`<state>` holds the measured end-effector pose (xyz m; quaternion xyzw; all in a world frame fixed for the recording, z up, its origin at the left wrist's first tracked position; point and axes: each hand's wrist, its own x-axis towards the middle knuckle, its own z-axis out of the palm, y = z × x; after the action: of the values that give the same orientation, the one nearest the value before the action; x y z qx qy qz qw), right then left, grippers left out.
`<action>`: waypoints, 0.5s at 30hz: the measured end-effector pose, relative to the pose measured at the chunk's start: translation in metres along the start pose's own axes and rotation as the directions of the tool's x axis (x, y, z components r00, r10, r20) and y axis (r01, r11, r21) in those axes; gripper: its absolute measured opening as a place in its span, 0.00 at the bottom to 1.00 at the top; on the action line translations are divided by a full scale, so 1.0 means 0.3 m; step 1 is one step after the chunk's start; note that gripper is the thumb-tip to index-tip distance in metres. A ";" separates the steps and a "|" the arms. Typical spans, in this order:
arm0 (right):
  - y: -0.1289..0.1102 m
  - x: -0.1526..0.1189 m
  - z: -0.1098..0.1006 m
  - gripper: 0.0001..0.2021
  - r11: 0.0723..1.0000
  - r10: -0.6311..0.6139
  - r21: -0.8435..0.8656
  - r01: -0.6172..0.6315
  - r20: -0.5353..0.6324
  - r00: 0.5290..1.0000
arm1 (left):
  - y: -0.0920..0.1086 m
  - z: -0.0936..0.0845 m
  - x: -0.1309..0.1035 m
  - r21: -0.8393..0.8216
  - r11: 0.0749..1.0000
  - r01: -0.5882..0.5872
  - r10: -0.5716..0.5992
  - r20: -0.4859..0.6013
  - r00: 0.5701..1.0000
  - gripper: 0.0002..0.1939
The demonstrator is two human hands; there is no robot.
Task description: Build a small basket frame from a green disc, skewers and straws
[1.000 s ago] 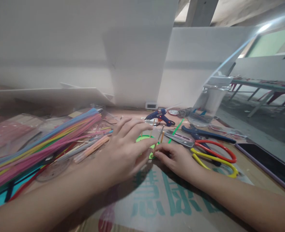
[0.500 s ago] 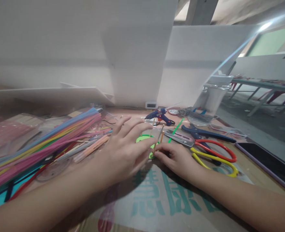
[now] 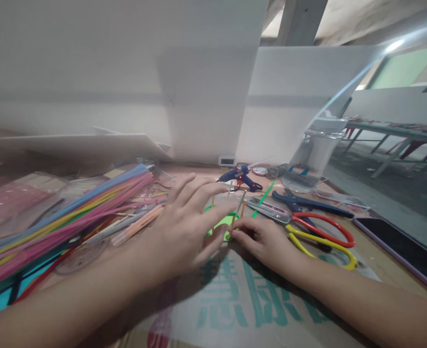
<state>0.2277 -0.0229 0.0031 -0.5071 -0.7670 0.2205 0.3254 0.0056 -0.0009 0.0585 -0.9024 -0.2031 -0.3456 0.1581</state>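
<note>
A bright green disc lies on the table in front of me, with several thin wooden sticks standing up around its edge. My left hand hovers over the disc's left side, fingers spread and thumb apart, and it hides part of the disc. At the near right edge, my right hand pinches a short wooden stick between thumb and fingertips, low down by the disc. Whether my left fingertips touch the disc or a stick I cannot tell.
To the right lie scissors with red and yellow handles, blue-handled pliers and a phone. A blue glue gun and a clear plastic jar stand behind. Colourful pipe cleaners are piled at left.
My left thumb and fingers have parted slightly, showing more of the green disc. The right hand keeps its pinch on the stick in nearly the same place. The view has shifted a little.
</note>
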 end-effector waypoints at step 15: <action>0.001 0.001 -0.002 0.10 1.000 -0.011 -0.008 0.011 0.006 1.000 | 0.001 0.015 -0.001 -0.030 0.999 0.011 -0.010 0.035 0.999 0.18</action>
<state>0.2282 -0.0225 0.0034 -0.5037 -0.7715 0.2171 0.3224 0.0081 0.0006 0.0551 -0.9094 -0.2054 -0.3337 0.1391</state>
